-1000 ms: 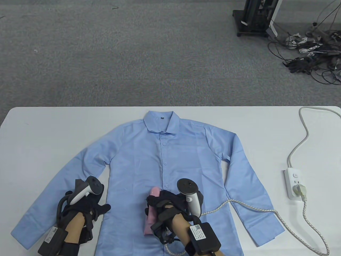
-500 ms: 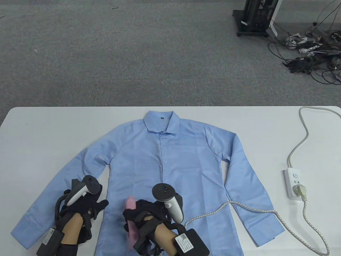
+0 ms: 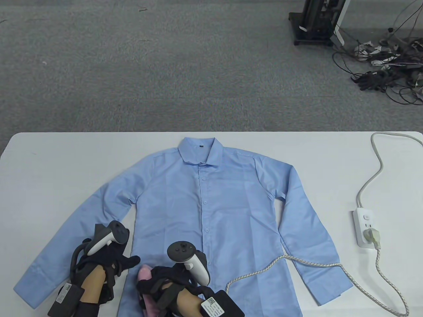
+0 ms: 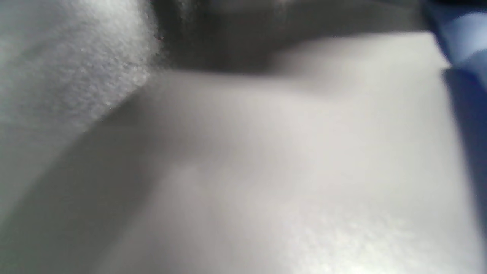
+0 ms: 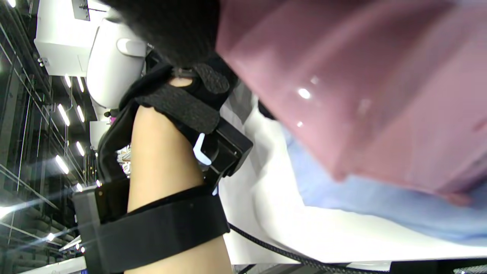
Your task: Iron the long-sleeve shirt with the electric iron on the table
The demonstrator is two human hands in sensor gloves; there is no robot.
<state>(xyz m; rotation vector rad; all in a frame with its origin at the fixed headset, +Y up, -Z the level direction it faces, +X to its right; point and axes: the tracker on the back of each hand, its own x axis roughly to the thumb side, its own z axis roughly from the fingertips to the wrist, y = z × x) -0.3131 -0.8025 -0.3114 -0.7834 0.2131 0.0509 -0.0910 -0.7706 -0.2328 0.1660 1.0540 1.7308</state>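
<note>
Right hand (image 3: 165, 284) clamps the iron (image 3: 144, 275) at the shirt (image 3: 205, 204) hem; left hand (image 3: 109, 261) lies flat, holding cloth. Next, glide upward.

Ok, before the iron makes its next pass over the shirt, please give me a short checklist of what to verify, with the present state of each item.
1. Right hand grips the iron: ok.
2. Left hand rests on the shirt by the sleeve, beside the iron's path: ok.
3. Plug sits in the power strip: ok.
4. Cord lies across the shirt's lower right front, where a pass may go: not ok.
5. Shirt lies flat and buttoned on the table: ok.
6. Iron is hot and switched on: cannot tell.
</note>
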